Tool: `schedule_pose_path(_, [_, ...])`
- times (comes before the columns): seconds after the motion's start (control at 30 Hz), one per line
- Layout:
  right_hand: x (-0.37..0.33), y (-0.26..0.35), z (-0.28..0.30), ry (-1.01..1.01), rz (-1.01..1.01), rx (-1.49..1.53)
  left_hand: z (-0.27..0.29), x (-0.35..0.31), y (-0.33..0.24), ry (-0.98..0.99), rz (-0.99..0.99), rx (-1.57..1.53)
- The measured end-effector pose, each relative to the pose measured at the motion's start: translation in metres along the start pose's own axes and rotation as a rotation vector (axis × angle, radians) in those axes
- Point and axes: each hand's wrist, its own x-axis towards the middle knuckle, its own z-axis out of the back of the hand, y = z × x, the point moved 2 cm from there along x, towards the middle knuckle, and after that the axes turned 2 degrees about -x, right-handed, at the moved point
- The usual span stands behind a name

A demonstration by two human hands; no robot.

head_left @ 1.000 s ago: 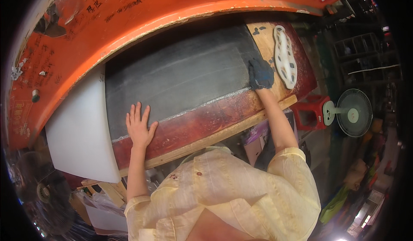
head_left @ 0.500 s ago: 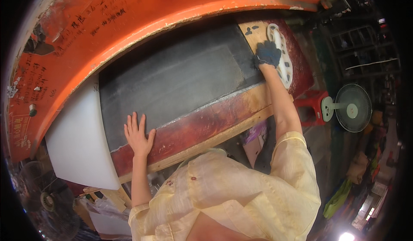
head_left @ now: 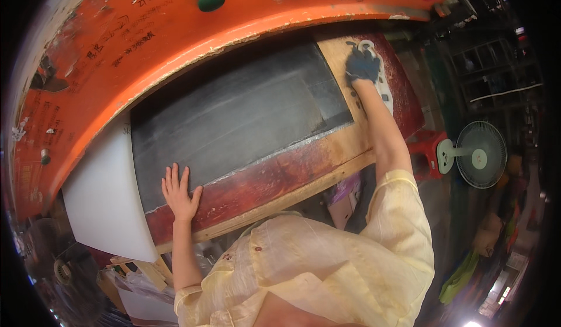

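Head view: the left hand point(head_left: 181, 198) lies flat, fingers spread, across the near edge of the dark sheet point(head_left: 234, 128). Right of it, the gloved right hand point(head_left: 362, 65) overlaps the white slotted piece point(head_left: 382, 86); I can't tell whether it grips.

The broad, flat black sheet point(head_left: 234, 128) shows smoky grey streaks, edged in silver along the front. The long, slotted piece point(head_left: 383, 86) is white, the fabric glove point(head_left: 362, 65) dark blue, the flat tabletop point(head_left: 257, 184) mottled dark red, the curved panel point(head_left: 169, 32) orange, scrawled in black, the short-sleeved shirt point(head_left: 327, 254) pale yellow.
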Motion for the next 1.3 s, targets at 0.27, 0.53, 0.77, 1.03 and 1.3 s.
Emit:
schedule_pose_path(0.27, [-0.081, 0.063, 0.063, -0.002, 0.253, 1.078, 0.005, -0.003, 0.008, -0.107, 0.005, -0.090])
schedule_pose_path(0.53, [-0.170, 0.165, 0.126, -0.100, 0.620, 0.924, 0.009, -0.034, -0.039, -0.261, 0.241, 0.001])
schedule_pose_path(0.77, [-0.219, 0.240, 0.142, -0.168, 0.943, 0.754, 0.026, -0.162, -0.055, -0.467, 0.434, -0.215])
schedule_pose_path(1.03, [-0.218, 0.257, 0.111, -0.364, 0.883, 0.759, 0.011, -0.357, -0.025, -0.519, 0.962, -0.280])
schedule_pose_path(1.3, [-0.219, 0.258, 0.093, -0.478, 0.776, 0.593, -0.067, -0.514, -0.030, 0.221, 1.330, -0.609])
